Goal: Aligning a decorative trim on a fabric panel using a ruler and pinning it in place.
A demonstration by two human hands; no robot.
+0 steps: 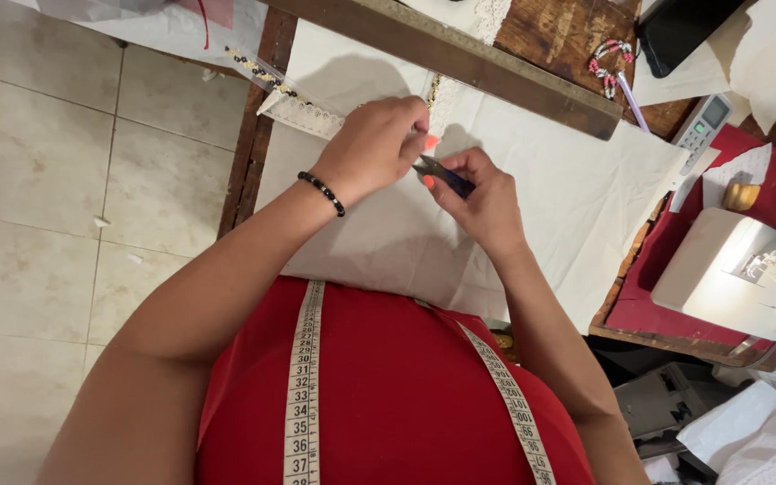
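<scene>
Hands together over white fabric, right hand gripping snips, left hand pinching

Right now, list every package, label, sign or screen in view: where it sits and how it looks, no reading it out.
Calculator: upper right, on the red cloth's edge; pale grey, oblong, small greenish display at its top.
Clear packet of beaded trim: upper left, past the left hand; narrow, transparent, dark and gold beads inside.
Paper slip: right, on the red cloth; white, irregular, faint markings.
Dark case: top right; black, whether a screen cannot be told.
</scene>
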